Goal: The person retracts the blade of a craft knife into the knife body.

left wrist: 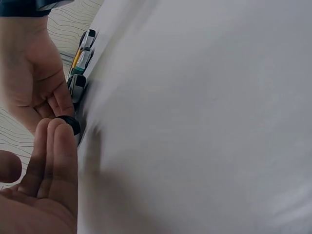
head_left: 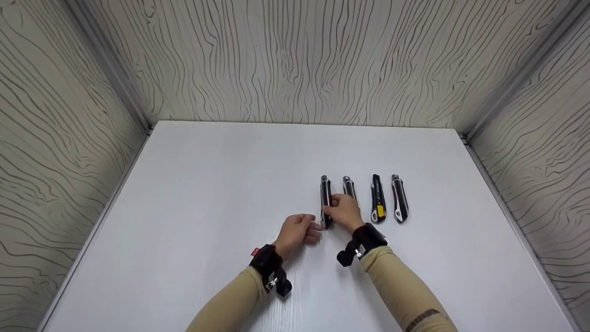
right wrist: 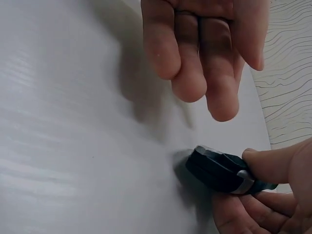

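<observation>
Four utility knives form a row on the white table, handles toward me. My right hand (head_left: 345, 211) pinches the leftmost black-and-silver utility knife (head_left: 325, 196) between thumb and fingers; its dark butt end (right wrist: 214, 170) points at the left hand in the right wrist view. My left hand (head_left: 297, 233) is just left of that end, fingers nearly straight and holding nothing. Partly behind the right hand lies a second utility knife (head_left: 349, 186). Further right are a black utility knife with a yellow slider (head_left: 378, 200) and another black-and-silver utility knife (head_left: 400, 200).
The white table (head_left: 207, 184) reaches back to a wood-grain patterned wall (head_left: 295, 64). Similar panels rise at the left and right, with grey metal posts (head_left: 110, 69) in the corners. A wrist camera mount (head_left: 368, 237) sits on each forearm.
</observation>
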Available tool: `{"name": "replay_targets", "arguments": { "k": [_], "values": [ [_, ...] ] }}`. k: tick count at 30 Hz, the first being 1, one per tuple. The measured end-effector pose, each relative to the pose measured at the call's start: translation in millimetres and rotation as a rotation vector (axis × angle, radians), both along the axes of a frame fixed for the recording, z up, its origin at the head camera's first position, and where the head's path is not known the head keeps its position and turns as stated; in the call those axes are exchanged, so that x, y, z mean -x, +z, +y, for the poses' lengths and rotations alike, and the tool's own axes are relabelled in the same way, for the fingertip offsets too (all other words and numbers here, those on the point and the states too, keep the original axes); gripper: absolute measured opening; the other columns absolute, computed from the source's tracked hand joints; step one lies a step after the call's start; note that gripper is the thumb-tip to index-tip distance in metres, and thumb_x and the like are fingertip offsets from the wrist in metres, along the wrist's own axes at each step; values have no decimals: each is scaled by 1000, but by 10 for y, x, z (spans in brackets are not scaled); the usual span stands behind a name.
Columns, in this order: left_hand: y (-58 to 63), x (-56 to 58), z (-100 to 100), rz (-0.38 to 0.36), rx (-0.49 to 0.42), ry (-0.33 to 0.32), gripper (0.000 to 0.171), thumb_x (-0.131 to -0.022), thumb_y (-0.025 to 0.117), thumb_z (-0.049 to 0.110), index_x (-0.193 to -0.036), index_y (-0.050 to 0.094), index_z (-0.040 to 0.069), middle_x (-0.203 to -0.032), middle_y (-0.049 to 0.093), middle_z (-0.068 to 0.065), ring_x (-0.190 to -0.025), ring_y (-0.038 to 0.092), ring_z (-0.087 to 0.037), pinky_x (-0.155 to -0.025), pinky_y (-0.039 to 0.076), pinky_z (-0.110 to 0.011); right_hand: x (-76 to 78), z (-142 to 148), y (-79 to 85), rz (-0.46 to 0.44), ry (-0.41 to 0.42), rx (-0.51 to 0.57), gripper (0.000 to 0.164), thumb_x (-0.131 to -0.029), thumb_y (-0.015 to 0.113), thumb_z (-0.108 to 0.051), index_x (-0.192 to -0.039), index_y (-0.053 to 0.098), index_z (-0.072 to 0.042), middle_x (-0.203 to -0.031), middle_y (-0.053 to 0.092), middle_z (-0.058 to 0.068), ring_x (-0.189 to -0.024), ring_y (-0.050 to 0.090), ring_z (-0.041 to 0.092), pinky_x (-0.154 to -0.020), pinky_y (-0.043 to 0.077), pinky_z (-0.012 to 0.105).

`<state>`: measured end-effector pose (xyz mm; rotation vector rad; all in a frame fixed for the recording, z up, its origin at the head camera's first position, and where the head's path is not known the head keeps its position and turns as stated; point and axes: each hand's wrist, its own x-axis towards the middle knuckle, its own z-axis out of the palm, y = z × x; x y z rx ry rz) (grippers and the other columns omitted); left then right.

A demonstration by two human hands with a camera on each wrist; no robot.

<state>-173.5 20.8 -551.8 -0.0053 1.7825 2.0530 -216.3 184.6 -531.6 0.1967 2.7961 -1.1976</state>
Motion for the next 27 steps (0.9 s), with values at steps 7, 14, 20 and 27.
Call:
{"name": "replay_targets", "arguments": {
  "k": [7,14,20,27],
  "values": [
    [-5,-20,-32,-3,-2,10,35,-103,42,13,-121,53,-15,-94,73,-20,-73,69,-14,-68,61,-31,1,-23,27,28,1,-52,39,-82,73,-16,-114,67,6,-101,73,19,-90,67,29,-84,54,42],
    [-24,-2,-20,-21,-13,28,32,-102,42,11,-119,54,-15,-87,73,-12,-70,67,-12,-65,60,-28,5,-26,26,27,-35,-102,40,-81,75,-20,-113,68,3,-100,73,15,-91,67,29,-84,52,43],
    [-27,-10,-14,-27,-29,25,32,-102,42,9,-118,53,-16,-83,72,-8,-68,67,-11,-64,60,-27,2,-31,51,34,-34,-206,34,-80,76,-25,-104,71,-1,-94,73,12,-84,66,28,-77,53,44],
    [4,-24,-32,-29,-38,28,32,-102,41,9,-119,52,-16,-84,71,-10,-68,66,-12,-62,59,-26,-9,-39,84,19,-38,-254,32,-82,74,-25,-104,70,-2,-93,71,12,-82,64,27,-74,51,43]
  ]
}}
